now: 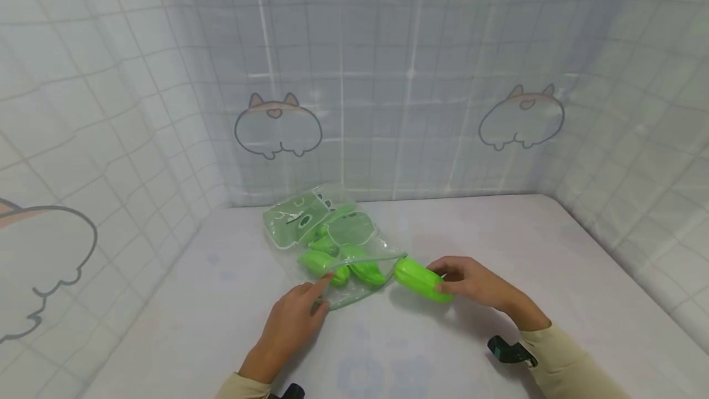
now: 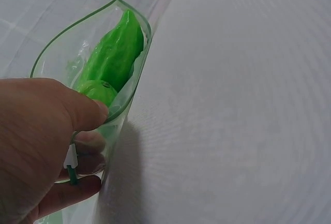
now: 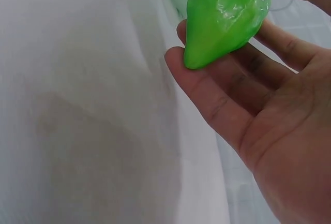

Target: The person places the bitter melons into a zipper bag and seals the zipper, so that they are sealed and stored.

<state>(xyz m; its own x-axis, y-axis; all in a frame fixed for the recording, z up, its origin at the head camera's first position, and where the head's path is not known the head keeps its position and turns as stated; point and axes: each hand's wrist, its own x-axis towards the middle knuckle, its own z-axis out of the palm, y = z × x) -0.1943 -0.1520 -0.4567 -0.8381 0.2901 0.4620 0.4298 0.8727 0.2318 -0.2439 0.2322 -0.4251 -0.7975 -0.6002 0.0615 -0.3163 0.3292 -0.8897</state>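
A clear zip bag [image 1: 295, 221] with a green printed pattern lies on the table in the head view, its mouth towards me. Several bright green toy vegetables [image 1: 365, 271] are inside. My left hand [image 1: 296, 319] pinches the bag's near edge; in the left wrist view the thumb lies at the rim, with a white zip slider [image 2: 71, 157] by the fingers. The mouth gapes there around a ridged green piece [image 2: 116, 50]. At the bag's right corner my right hand [image 1: 476, 285] holds another plump green toy vegetable [image 1: 418, 279] between thumb and fingers.
Behind and on both sides of the white table [image 1: 221, 331] hangs a grid-patterned curtain [image 1: 365, 79] with cartoon dog drawings. A dark device [image 1: 509, 350] sits at the right wrist, and part of another [image 1: 292, 391] shows at the left.
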